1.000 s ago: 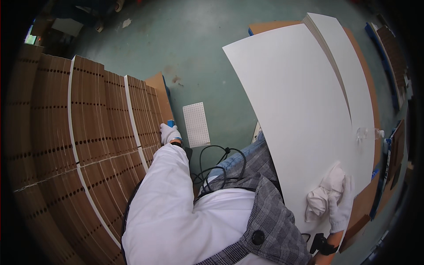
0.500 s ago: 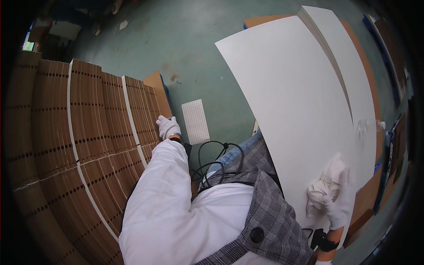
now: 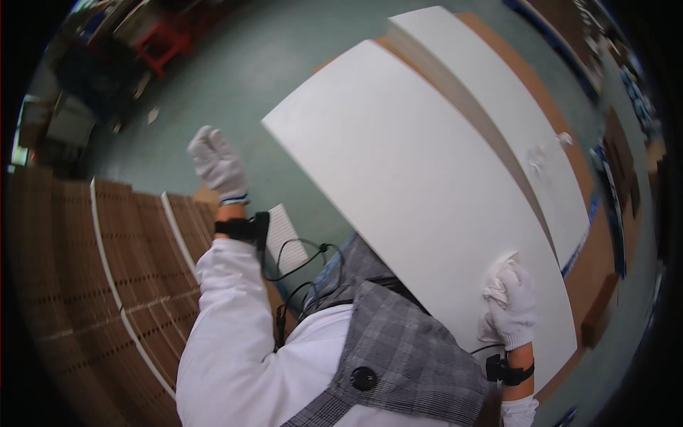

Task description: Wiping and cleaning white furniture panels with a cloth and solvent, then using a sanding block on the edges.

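My left hand, in a white knit glove, is held over the floor past the end of the brown panel stack. Its fingers point away from me and nothing shows in them. My right hand, gloved as well, is closed on a crumpled white cloth and presses it on the large white panel. Beyond a gap, a second stack of white panels lies alongside, with a small clear plastic thing on top.
Brown panels with rows of holes stand packed at my left. A perforated white sheet lies on the green floor. Black cables loop by my lap. A red stool stands far left; brown boards are at the right.
My left hand has come off the brown panels and risen outward. My right hand has moved slightly left and closed over the cloth. The whole view has turned to the right.
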